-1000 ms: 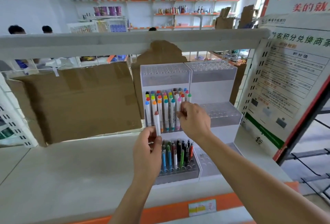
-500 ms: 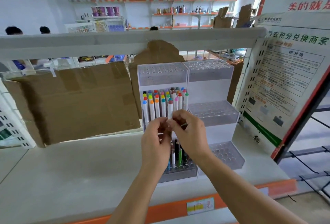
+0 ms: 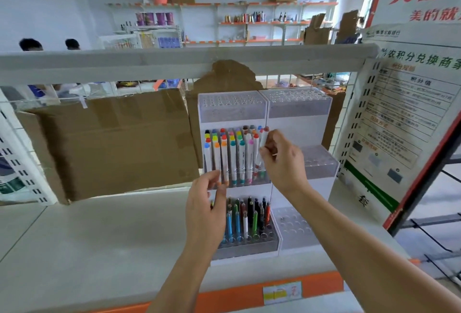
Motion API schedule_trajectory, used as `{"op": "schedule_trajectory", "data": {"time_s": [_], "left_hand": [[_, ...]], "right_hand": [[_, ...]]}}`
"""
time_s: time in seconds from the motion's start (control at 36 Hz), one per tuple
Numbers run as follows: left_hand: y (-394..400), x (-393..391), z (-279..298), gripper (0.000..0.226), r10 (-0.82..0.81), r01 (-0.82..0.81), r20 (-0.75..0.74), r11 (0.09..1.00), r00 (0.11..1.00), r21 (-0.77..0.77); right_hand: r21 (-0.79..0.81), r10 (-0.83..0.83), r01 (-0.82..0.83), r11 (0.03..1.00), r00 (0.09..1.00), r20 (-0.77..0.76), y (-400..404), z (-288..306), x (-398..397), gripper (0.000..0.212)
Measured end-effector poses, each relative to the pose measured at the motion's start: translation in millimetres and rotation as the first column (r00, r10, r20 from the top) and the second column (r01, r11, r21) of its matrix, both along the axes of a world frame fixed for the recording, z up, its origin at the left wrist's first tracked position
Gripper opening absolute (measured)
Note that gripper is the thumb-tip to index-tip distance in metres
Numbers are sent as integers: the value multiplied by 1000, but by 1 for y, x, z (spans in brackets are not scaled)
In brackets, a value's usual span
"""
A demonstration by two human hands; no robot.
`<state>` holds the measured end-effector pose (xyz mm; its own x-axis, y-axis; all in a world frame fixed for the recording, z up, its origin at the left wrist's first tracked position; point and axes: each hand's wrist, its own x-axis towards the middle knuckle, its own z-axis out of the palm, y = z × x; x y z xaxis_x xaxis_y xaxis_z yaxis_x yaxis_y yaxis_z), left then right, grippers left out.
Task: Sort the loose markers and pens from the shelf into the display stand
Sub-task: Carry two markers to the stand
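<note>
A white-barrelled marker with a reddish-brown cap is pinched between the fingers of the right hand, tilted slightly at the right edge of the middle tier of the white display stand, just beside the row of colour-capped markers standing upright there. The left hand is raised in front of the same tier, its fingertips curled round the lower ends of the markers at the left of the row. Below it, the bottom tier holds a cluster of pens upright in their holes. The stand sits on a pale grey shelf with an orange front edge, backed by a taped sheet of brown cardboard. A printed notice board leans at the right.
</note>
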<state>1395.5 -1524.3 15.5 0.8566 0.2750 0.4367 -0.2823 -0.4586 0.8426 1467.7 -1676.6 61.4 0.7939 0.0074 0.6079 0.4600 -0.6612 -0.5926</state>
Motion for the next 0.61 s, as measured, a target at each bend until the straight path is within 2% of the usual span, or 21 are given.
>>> {"op": "schedule_trajectory", "data": {"time_s": [0.22, 0.39, 0.53, 0.61], "left_hand": [[6, -2, -4, 23, 38, -38, -19, 999, 999, -4], [5, -2, -5, 26, 53, -54, -53, 998, 997, -15], [1, -3, -5, 26, 55, -56, -58, 998, 997, -12], [0, -7, -6, 26, 53, -54, -59, 998, 997, -17]], "right_hand": [[-114, -84, 77, 990, 995, -58, 5, -7, 3, 8], [-140, -81, 67, 988, 992, -101, 3, -4, 4, 5], [-232, -72, 41, 972, 989, -127, 6, -2, 6, 3], [-211, -71, 36, 977, 985, -160, 7, 0, 9, 5]]}}
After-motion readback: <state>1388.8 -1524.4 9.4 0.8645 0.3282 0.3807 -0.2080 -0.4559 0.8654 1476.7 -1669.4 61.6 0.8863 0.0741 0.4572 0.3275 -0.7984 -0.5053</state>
